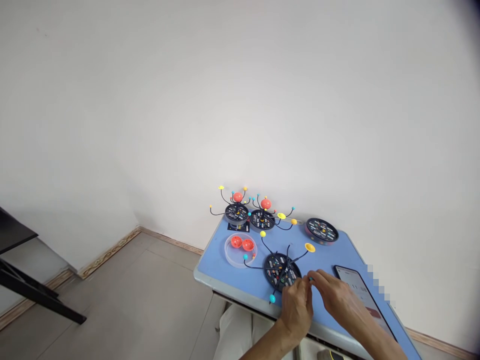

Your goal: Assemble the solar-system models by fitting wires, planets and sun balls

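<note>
A black round base [279, 270] with thin black arms ending in small coloured balls lies near the front of the blue table [225, 272]. My left hand [297, 303] and my right hand [335, 295] meet at its right edge. Both pinch a small teal piece [310, 278] between their fingertips, and I cannot tell which hand bears it. A yellow disc [309, 247] and a yellow ball [263, 233] sit on arms of this base. A teal ball [272, 298] hangs at its front.
Two finished models with orange spheres [237, 210] [262, 216] stand at the table's back edge. Another black base [321, 230] lies at the back right. A clear dish [240, 248] holds two orange halves. A phone [360, 295] lies right of my hands. A dark table leg [33, 295] stands on the floor at left.
</note>
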A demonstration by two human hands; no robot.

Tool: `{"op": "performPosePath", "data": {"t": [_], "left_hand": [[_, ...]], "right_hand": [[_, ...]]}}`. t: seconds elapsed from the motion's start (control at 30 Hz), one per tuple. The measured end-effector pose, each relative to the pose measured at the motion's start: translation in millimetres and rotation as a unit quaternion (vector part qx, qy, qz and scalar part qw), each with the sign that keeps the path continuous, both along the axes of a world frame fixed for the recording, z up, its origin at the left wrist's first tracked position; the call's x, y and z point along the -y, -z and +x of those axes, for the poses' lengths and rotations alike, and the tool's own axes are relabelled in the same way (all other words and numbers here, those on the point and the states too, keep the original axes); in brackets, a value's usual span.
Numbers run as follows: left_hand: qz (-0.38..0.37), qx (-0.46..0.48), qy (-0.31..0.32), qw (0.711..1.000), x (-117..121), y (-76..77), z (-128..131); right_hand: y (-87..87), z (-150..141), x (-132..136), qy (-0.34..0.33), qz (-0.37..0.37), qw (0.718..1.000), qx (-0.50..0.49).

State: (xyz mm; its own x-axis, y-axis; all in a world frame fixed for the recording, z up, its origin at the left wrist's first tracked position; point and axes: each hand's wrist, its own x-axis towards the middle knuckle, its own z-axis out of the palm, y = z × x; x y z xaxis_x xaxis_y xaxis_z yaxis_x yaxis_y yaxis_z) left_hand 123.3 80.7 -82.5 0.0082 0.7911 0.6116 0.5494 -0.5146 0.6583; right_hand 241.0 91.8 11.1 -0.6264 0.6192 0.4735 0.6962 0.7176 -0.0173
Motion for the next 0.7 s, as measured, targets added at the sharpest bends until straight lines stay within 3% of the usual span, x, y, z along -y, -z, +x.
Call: {"op": "performPosePath", "data": {"t": [0.33,0.43,0.57,0.7], "left_hand": [[0.011,0.048,0.022,0.999,-3,3.1,-5],[0.016,0.038,0.020,0.999,-4,6.9,-6],[-0.042,0.048,0.001,0.998,0,4.9,-3],[-0.046,0.025,-0.018,0.998,10,-0.3,-2]], "right_hand": [[25.1,-1,4,0.070,0.036,0.995,-0.064],[30.2,3,16,0.086,0.042,0.988,-0.120],[38.2,17,38,0.093,0.039,0.981,-0.167],[61.7,34,62,0.102,-0.001,0.975,-0.199]]}}
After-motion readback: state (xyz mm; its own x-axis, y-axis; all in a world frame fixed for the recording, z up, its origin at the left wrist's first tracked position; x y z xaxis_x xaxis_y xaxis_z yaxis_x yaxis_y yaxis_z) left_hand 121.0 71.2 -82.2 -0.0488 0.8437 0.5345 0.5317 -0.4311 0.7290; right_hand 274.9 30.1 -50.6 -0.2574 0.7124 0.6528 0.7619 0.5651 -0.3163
